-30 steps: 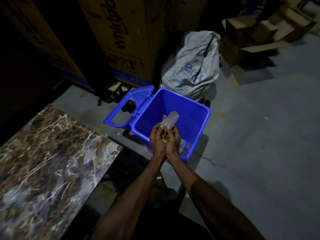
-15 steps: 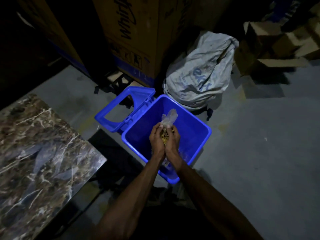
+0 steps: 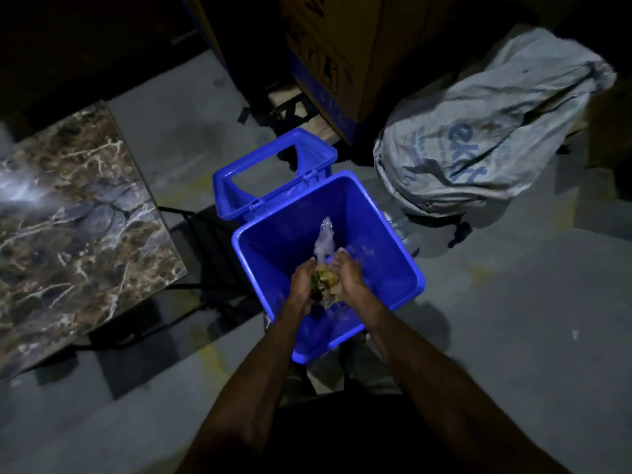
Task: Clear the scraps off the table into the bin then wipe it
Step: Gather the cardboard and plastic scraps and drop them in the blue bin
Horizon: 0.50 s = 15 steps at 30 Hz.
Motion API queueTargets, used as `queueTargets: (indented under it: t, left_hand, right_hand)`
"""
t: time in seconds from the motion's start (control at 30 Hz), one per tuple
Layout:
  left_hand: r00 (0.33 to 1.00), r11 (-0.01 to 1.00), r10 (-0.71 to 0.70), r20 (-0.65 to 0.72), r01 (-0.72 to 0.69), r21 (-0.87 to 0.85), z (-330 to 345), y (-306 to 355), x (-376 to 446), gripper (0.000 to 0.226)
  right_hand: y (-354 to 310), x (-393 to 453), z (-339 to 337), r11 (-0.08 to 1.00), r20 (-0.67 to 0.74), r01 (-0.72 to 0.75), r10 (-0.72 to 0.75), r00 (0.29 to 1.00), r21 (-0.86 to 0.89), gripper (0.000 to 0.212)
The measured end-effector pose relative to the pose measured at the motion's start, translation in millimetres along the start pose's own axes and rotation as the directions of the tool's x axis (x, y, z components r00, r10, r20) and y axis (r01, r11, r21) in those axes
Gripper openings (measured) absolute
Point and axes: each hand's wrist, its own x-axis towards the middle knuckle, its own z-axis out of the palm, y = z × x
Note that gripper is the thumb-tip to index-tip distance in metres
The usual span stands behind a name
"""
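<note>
We count 1 blue bin (image 3: 403,265), lid (image 3: 273,179) flipped back, 2 hands. Left hand (image 3: 302,280) & right hand (image 3: 349,275) form a cupped grip, narrow, holding 1 clump of scraps (image 3: 326,280) w/ clear plastic (image 3: 324,241), over the bin's mouth. Marble surface (image 3: 75,206) well left of the grip.

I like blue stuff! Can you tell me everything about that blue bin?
The blue bin is square, shiny plastic, standing upright on the grey floor beside the marble table. Its hinged lid, a frame with an opening, hangs flipped back behind it. The left hand and right hand hold scraps over its open mouth.
</note>
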Motion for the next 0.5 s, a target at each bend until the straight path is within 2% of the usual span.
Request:
queueTargets:
  t: [0.1, 0.2, 0.37, 0.5]
  left_hand:
    - [0.995, 0.998, -0.037, -0.095, 0.033, -0.046, 9.7, -5.8, 2.1, 0.024]
    - [0.99, 0.993, -0.071, -0.124, 0.058, -0.102, 10.9, -3.0, -2.0, 0.021]
    - [0.986, 0.989, -0.023, -0.164, -0.002, -0.15, 8.0, -1.6, -1.0, 0.012]
    - [0.988, 0.983, 0.033, -0.148, -0.059, -0.174, 2.7, -5.4, 0.7, 0.039]
  right_hand:
    - [2.2, 10.3, -15.2, 0.999, 0.033, -0.033, 0.034, 0.999, -0.034, 0.04]
    - [-11.3, 2.1, -22.1, 0.999, 0.123, -0.038, 0.04, 0.992, -0.025, 0.039]
    - [-21.7, 4.7, -26.8, 0.998, 0.129, -0.058, 0.062, 0.99, -0.032, 0.046]
    - [-15.1, 13.3, -17.5, 0.999, 0.107, 0.005, -0.002, 0.994, -0.036, 0.048]
